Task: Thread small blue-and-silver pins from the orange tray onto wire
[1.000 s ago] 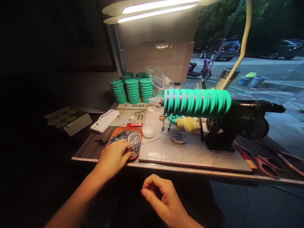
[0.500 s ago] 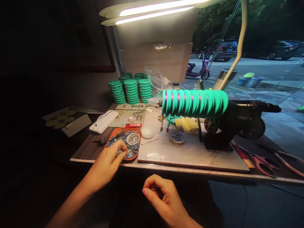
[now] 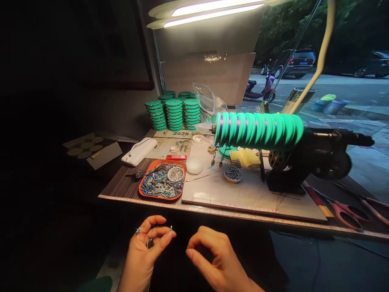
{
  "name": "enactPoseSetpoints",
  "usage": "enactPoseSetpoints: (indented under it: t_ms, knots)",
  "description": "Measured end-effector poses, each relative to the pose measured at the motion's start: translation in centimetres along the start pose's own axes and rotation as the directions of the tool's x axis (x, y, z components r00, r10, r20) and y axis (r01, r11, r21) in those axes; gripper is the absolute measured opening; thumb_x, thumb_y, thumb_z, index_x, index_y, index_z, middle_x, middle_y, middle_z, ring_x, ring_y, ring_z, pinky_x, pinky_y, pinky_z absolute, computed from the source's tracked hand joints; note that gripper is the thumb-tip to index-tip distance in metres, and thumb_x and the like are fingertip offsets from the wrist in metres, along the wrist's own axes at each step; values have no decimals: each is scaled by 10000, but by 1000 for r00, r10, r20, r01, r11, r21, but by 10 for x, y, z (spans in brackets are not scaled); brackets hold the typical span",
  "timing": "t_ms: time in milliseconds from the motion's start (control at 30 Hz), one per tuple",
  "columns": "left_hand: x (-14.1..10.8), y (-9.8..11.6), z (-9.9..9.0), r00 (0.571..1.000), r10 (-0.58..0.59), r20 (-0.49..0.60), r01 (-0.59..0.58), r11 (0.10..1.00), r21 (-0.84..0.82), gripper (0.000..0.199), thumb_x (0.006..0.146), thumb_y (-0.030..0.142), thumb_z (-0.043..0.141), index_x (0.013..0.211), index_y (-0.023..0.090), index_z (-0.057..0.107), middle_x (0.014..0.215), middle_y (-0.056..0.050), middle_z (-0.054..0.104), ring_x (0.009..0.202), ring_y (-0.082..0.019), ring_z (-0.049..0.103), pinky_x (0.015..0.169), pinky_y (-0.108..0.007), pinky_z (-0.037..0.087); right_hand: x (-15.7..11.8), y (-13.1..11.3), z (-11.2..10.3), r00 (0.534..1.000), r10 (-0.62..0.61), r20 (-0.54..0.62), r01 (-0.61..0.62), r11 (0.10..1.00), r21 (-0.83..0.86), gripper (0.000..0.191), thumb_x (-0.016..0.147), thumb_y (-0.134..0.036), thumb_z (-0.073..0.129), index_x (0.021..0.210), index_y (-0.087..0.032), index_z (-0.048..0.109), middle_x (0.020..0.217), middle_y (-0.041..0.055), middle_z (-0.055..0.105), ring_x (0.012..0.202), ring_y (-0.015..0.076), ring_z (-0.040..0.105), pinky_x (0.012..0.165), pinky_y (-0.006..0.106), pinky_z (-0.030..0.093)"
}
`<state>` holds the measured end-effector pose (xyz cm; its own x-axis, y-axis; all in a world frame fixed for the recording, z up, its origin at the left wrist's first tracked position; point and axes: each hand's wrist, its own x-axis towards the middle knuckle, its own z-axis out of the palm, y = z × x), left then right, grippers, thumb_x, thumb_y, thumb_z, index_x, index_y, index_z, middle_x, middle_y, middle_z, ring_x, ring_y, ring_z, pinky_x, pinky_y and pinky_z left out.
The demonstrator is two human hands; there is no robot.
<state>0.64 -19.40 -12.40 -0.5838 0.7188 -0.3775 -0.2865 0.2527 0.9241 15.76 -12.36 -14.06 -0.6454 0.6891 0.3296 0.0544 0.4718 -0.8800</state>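
Note:
Just in front of the table edge, my left hand (image 3: 148, 249) pinches a tiny pale greenish piece (image 3: 171, 228) between thumb and finger. A small dark rounded item (image 3: 150, 243) shows against its palm, perhaps a ring. My right hand (image 3: 214, 253) is apart from it on the right, fingers curled and thumb close to the fingertips; anything it pinches is too small to make out. Beyond the left hand, an orange tray (image 3: 141, 190) is full of small blue, grey and pale cylindrical pieces. A round dish of small silvery bits (image 3: 175, 174) sits in that tray.
A row of green spools (image 3: 258, 129) sits on a black geared winder (image 3: 306, 162). Stacked green spools (image 3: 174, 115) stand behind. A dish of dark beads (image 3: 232, 174), a white round lid (image 3: 194, 165), a red lighter (image 3: 176, 157) and scissors (image 3: 346, 215) lie on the table.
My left hand has come away from the orange tray, back toward my right hand, with a tiny pale piece in its fingertips. The right hand stays nearly the same; the view has shifted slightly.

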Motion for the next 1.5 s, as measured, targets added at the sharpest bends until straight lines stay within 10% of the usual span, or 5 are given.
enactPoseSetpoints:
  t_ms: [1500]
  knots:
    - [-6,-1,-1,974,218,-55,-205,962,182,381,533,273,795,829,187,572,612,7,676,601,-129,623,517,-158,437,3,-3,1,979,195,57,-201,971,132,258,789,-299,516,647,-101,601,607,6,559,569,20,465,548,108,344]
